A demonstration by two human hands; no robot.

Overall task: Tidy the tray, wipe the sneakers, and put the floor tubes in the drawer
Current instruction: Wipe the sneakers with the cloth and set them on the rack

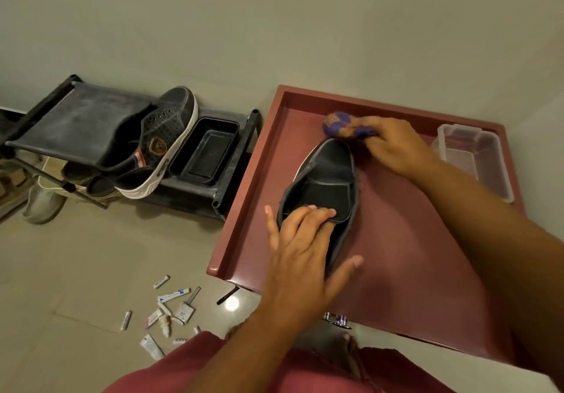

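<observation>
Left hand (300,240): nearest; grasping heel opening of dark sneaker (325,185), fingers inside.
Tray (244,209): maroon, bearing sneaker at middle.
Right hand (393,145): clenched on blue cloth (341,124), beside sneaker toe.
Tubes (171,310): scattered on floor, left of tray.

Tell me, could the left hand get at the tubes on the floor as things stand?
Probably not right away. The left hand is holding the dark shoe steady on the red table. The tubes lie scattered on the floor below, nothing covering them, so it would have to let go and reach down.
</observation>
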